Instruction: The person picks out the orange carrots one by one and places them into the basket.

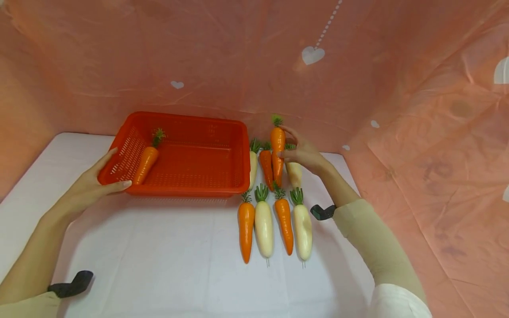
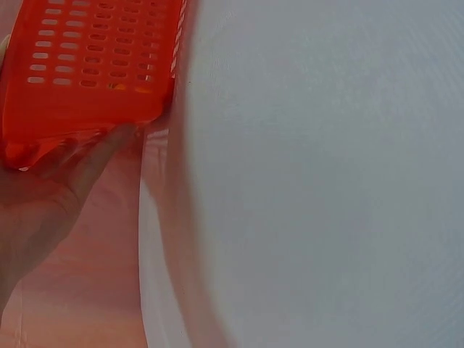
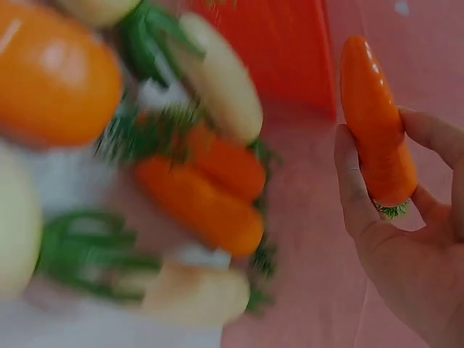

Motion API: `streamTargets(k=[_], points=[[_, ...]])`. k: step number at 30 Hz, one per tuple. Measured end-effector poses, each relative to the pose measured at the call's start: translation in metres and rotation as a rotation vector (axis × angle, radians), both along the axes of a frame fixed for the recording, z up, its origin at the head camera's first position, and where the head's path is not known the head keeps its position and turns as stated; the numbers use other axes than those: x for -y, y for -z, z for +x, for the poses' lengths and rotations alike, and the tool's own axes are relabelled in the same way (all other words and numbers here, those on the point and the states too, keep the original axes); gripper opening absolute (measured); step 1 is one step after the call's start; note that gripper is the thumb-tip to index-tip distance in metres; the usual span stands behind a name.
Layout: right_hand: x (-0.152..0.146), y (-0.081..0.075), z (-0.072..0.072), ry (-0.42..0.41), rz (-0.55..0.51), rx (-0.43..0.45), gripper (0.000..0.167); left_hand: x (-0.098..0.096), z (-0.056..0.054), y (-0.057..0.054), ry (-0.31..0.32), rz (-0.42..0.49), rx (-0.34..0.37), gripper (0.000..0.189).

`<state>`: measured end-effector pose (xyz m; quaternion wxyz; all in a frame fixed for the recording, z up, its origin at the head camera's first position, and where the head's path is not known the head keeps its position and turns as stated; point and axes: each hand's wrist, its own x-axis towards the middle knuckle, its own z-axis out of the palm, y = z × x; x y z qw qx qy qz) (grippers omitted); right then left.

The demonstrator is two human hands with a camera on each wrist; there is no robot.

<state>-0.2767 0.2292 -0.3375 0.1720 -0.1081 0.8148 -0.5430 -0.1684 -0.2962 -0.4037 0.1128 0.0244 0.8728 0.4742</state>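
Note:
My left hand (image 1: 85, 190) grips the left end of a red plastic basket (image 1: 187, 191), its thumb over the front corner; the left wrist view shows fingers at the rim of the basket (image 2: 80, 109). One carrot (image 1: 146, 163) with a green top lies inside, against the left side. My right hand (image 1: 304, 154) holds another carrot (image 1: 278, 138) above the back row of vegetables. In the right wrist view, thumb and fingers pinch this carrot (image 3: 377, 130), with its leafy end near the palm.
Right of the basket, two rows of vegetables lie on the white-covered table (image 1: 167, 256). In front are carrots (image 1: 246, 229) and white radishes (image 1: 264, 229). Behind lie two carrots (image 1: 265, 165) between two white radishes (image 1: 294, 174). A pink curtain (image 1: 222, 57) hangs close behind.

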Motion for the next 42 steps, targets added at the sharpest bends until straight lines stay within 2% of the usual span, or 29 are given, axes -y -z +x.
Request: streamTargets(k=[9,14,18,25,29,42], points=[[0.062,-0.008,-0.006,-0.139,-0.077,-0.003,0.083,0.004,0.001,-0.001,0.008,-0.007,-0.018,0.098],[0.096,-0.010,-0.009,-0.190,-0.069,-0.006,0.085,0.005,0.001,-0.002,0.005,0.016,-0.022,0.097],[0.122,-0.007,-0.009,-0.206,-0.046,0.022,0.086,0.005,0.002,-0.002,0.004,0.020,-0.015,0.097],[0.167,0.007,-0.008,-0.264,-0.080,0.046,0.087,0.007,0.006,0.000,-0.007,0.010,-0.011,0.098],[0.193,0.014,-0.007,-0.271,-0.061,0.049,0.086,0.006,0.006,0.000,-0.009,0.011,-0.010,0.098],[0.265,0.037,-0.004,-0.208,-0.043,0.172,0.087,0.006,0.009,-0.001,-0.007,0.010,-0.009,0.097]])
